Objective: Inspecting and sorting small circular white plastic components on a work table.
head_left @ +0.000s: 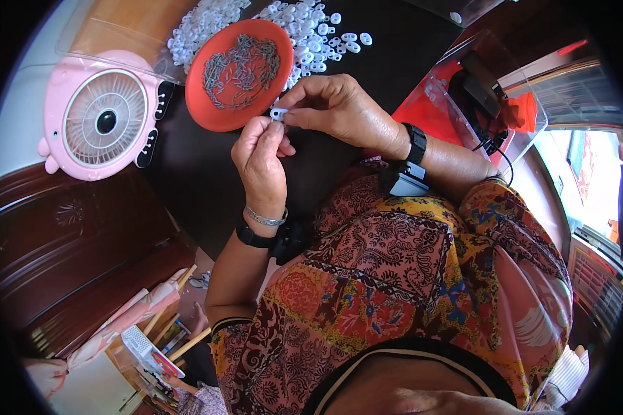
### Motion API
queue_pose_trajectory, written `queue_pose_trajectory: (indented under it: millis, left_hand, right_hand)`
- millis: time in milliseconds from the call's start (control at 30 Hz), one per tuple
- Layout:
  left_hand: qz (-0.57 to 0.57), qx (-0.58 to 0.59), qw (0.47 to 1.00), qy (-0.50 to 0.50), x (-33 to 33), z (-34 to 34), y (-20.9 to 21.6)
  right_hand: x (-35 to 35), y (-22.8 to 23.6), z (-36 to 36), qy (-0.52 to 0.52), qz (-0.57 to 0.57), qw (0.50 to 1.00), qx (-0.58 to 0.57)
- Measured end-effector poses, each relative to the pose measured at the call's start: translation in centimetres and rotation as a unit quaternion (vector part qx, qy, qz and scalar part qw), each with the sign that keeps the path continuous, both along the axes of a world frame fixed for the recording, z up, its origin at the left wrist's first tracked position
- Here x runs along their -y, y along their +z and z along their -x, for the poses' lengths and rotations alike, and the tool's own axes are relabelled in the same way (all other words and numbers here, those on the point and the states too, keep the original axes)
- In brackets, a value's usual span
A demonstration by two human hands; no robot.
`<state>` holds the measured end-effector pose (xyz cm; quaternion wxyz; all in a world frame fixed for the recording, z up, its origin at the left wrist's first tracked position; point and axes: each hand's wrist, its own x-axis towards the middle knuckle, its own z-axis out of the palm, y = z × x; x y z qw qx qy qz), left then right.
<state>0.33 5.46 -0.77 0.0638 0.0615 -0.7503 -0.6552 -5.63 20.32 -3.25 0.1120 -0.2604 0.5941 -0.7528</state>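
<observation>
Between my two hands is a small white oval plastic piece (pixel 277 114) with a dark hole in it. My left hand (pixel 262 155) pinches it from below with thumb and fingertips. My right hand (pixel 336 111) grips its right side between thumb and forefinger. Just beyond my fingers rests an orange-red plate (pixel 199 104), holding many small grey metal screws or pins (pixel 241 69). Whether one of these is in my fingers I cannot make out. A heap of similar white pieces (pixel 208 28) spreads behind the plate and to its right.
A pink fan (pixel 104 117) stands at the left of the dark table (pixel 387 66). On the right, a clear plastic box (pixel 533 131) contains a black object and something red. Dark carved wooden furniture (pixel 62 221) is at the lower left.
</observation>
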Motion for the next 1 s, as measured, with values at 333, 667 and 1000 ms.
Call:
queue_pose_trajectory:
  millis: [333,667,1000]
  left_hand:
    - [-0.118,0.023,0.993,-0.008,0.2,0.3,-0.2]
    - [-0.110,0.050,0.993,-0.009,-0.5,0.5,0.1]
    - [-0.146,0.020,0.989,-0.016,-0.7,0.2,0.0]
  right_hand:
    - [-0.2,0.5,-0.3,0.024,-0.049,0.998,-0.022]
    - [0.3,1.7,-1.1,-0.085,-0.155,0.942,-0.285]
    - [0.0,2.9,-1.5,-0.090,-0.260,0.894,-0.352]
